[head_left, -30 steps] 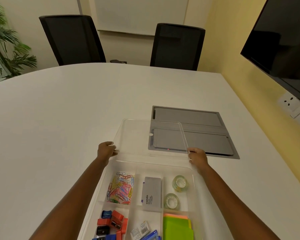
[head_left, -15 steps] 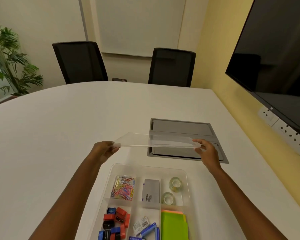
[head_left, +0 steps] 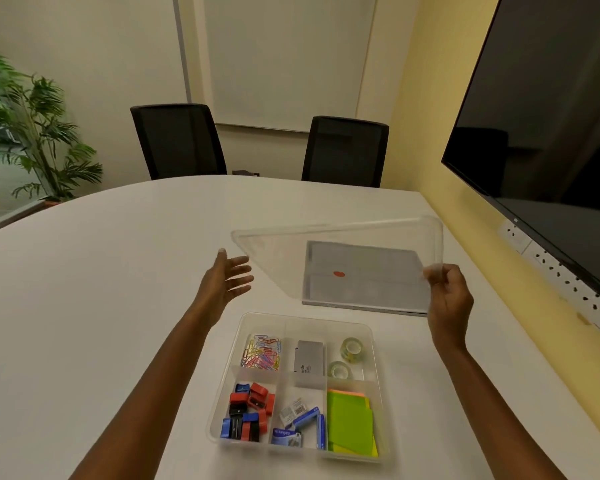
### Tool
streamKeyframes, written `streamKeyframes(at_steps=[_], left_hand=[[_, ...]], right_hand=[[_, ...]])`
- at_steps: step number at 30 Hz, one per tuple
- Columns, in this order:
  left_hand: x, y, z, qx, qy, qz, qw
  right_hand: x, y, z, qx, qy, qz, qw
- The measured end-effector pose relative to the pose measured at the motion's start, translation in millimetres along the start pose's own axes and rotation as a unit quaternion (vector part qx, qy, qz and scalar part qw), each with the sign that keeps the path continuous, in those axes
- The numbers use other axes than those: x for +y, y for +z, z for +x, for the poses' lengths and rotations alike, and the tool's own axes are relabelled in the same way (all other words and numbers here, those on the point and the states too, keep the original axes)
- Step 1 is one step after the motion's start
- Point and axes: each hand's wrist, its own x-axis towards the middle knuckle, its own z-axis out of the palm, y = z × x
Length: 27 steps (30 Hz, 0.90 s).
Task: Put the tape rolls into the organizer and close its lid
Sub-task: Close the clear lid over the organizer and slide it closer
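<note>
Since a moment ago the lid (head_left: 343, 258) has been released by the left hand (head_left: 227, 284), now spread, and is held by the right hand (head_left: 447, 296) beyond the organizer (head_left: 222, 403), where both tape rolls (head_left: 350, 346) lie, so closing remains.

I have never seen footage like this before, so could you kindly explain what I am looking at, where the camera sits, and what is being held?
No machine is involved: a person works with two bare hands, and one wide-angle camera worn on the head looks forward and down at them.

On the white table lies an open clear organizer with compartments. They hold coloured paper clips, a grey box, two tape rolls, red, blue and black sharpeners, small staple boxes and green sticky notes.

The right hand grips the clear lid by one edge, tilted in the air beyond the organizer. The left hand is open, its fingers spread close to the lid's other corner and holding nothing. A grey panel set into the table shows through the lid.
</note>
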Motion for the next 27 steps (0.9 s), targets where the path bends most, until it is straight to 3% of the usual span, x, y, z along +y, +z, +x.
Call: streamKeyframes(at_steps=[5, 9, 13, 18, 27], left_hand=[[-27.2, 4.0, -18.8, 0.053, 0.077, 0.174, 0.98], [-48.7, 1.8, -34.7, 0.038, 0.099, 0.156, 0.982], [-72.2, -3.6, -45.5, 0.115, 0.091, 0.13, 0.981], [-105.8, -16.7, -47.9, 0.166, 0.012, 0.139, 0.976], [-129.2, -17.5, -53.2, 0.177, -0.033, 0.292, 0.939]], right_hand=[[-12.0, -4.0, -5.9, 0.01, 0.086, 0.088, 0.992], [-12.5, -3.7, -13.6, -0.015, 0.18, 0.133, 0.974], [-3.4, 2.8, -31.5, -0.043, 0.254, 0.076, 0.963], [25.1, 9.2, -62.0, -0.073, 0.295, -0.031, 0.952], [75.8, 21.0, -111.5, -0.179, 0.368, -0.199, 0.89]])
